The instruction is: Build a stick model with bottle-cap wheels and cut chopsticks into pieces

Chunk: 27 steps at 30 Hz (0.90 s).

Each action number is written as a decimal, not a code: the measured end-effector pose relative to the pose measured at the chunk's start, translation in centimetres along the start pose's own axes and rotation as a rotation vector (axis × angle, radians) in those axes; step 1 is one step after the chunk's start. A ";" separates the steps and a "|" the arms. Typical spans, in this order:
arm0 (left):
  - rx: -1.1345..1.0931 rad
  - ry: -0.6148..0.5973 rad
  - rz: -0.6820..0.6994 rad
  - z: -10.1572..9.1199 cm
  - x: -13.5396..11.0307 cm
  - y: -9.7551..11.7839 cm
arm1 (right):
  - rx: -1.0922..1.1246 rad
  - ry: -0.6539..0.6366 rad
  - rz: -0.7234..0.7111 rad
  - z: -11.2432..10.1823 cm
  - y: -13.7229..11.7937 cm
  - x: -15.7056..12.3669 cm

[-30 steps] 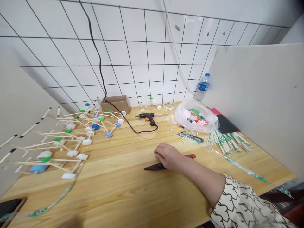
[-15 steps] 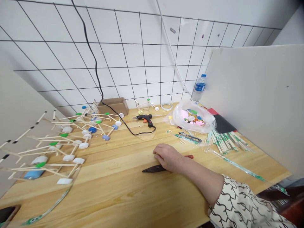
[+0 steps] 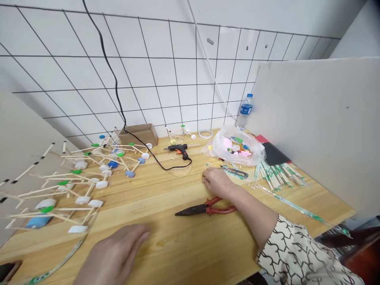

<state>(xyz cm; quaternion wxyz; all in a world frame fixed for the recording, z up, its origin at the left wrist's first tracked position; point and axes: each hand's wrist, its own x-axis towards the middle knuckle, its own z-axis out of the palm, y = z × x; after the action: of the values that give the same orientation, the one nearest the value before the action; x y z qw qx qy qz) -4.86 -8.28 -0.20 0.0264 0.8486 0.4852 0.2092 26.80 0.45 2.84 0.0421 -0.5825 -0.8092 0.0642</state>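
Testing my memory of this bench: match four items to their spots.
Items
1. Red-handled steel pliers
2. Black hot glue gun with orange trigger
3. Clear water bottle with blue cap
4. Brown cardboard box

Spots
A. Black cord curving across the wooden bench
B. Behind the stick-and-cap models
C. Just below the right hand
D. Upright, far right of bench

Pairs: 1-C, 2-A, 3-D, 4-B

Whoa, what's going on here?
A person is at a wooden table. Their right hand rests on the table just behind red-handled needle-nose pliers, not holding them, and their open left hand is nearer the camera, holding nothing. To the left lie bottle-cap-and-stick models; a hot glue gun and a plastic bag of coloured pieces sit farther back.
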 end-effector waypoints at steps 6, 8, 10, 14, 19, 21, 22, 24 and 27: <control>-0.097 -0.166 0.074 0.7 7.3 7.0 | -0.070 -0.020 0.142 -0.4 1.7 0.3; -0.086 -0.158 0.072 2.4 7.7 6.8 | -0.083 -0.027 0.166 -0.6 2.0 0.3; -0.107 -0.137 0.058 3.9 7.4 6.0 | -0.094 -0.034 0.191 -0.8 2.1 0.3; -0.162 -0.081 0.058 4.9 6.7 5.1 | -0.108 -0.049 0.239 -1.5 1.9 0.1; -0.193 0.041 0.040 4.3 6.5 5.4 | -0.117 -0.052 0.299 -3.1 1.2 -0.4; -0.213 0.095 0.007 4.3 6.6 5.1 | -0.121 -0.055 0.341 -3.8 1.0 -0.9; -0.223 0.113 -0.013 4.3 6.7 4.9 | -0.126 -0.055 0.368 -4.1 1.1 -1.1; -0.242 0.129 -0.047 4.3 6.8 4.4 | -0.140 -0.050 0.427 -4.7 1.6 -1.9; -0.285 0.136 -0.094 4.4 7.1 3.8 | -0.167 -0.036 0.530 -5.4 3.4 -3.5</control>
<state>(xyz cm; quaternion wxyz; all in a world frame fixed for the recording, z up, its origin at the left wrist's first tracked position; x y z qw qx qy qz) 3.04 -3.63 -0.91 0.1233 0.7965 0.4903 0.3316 31.84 -1.52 7.72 -0.0386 -0.7742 -0.6315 0.0165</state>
